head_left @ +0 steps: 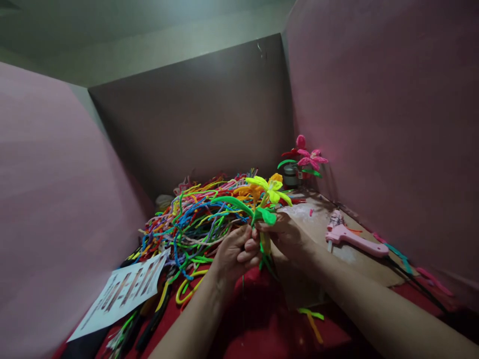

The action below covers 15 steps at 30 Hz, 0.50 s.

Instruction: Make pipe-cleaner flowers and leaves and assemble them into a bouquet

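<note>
My left hand (237, 254) and my right hand (286, 234) meet in front of me, both closed on a pipe-cleaner flower. Bright yellow petals (272, 188) top it. Below them, a long green leaf (234, 201) curves out to the left, and a shorter green leaf (266, 216) folds over near my right fingers. My fingertips pinch at the base of the leaves, hiding part of the stem. Orange petals (254, 192) show right beside the yellow ones; whether they belong to the same piece, I cannot tell.
Behind my hands spreads a tangled heap of coloured pipe cleaners (202, 214). A pink glue gun (355, 239) lies on a board (377, 269) at right. Pink flowers (312, 158) stand in a grey pot (290, 175). A printed sheet (123, 291) lies left. Walls rise on three sides.
</note>
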Each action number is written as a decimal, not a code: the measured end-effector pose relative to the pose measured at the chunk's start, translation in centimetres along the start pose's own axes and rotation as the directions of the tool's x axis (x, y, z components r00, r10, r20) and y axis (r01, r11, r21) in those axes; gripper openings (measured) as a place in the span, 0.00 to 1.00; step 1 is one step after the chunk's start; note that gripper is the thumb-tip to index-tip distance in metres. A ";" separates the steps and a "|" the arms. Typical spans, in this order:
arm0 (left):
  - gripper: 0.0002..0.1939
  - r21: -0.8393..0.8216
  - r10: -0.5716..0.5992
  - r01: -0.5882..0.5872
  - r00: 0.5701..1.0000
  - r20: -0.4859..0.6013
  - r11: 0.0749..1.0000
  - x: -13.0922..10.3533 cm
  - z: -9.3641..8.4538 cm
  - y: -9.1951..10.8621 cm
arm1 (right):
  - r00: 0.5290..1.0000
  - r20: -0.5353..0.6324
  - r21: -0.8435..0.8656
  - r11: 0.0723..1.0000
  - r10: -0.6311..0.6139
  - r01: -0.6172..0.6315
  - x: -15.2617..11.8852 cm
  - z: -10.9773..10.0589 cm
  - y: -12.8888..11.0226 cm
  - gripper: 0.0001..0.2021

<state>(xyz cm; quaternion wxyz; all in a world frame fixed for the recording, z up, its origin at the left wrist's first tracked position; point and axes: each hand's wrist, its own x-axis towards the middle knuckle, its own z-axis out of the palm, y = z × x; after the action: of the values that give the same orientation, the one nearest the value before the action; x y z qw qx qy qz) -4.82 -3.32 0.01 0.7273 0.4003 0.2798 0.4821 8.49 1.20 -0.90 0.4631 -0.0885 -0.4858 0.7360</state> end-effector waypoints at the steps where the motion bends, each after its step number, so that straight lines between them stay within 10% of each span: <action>1: 0.09 -0.022 0.007 -0.006 1.000 0.007 1.000 0.0 0.0 0.0 | 1.000 0.013 0.033 0.999 0.008 -0.008 0.0 0.0 0.0 0.06; 5: 0.11 0.237 0.092 -0.072 0.993 -0.075 0.969 0.0 0.5 0.3 | 0.993 -0.113 0.083 0.996 0.045 -0.036 0.1 0.1 0.4 0.05; 12: 0.11 0.909 0.577 -0.135 0.806 -0.131 0.394 0.1 0.6 0.1 | 0.941 -0.335 -0.195 0.981 -0.053 -0.015 0.3 0.1 0.5 0.06; 15: 0.12 0.924 0.583 -0.115 0.802 -0.131 0.365 0.1 0.5 -0.4 | 0.935 -0.343 -0.251 0.968 -0.093 0.004 0.2 0.2 0.5 0.08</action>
<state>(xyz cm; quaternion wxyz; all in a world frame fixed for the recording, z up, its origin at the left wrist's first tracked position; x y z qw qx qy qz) -4.20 -3.44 -0.07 0.2013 0.6482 0.5487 0.4881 7.97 1.20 -1.11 0.5460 -0.2637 -0.4847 0.6304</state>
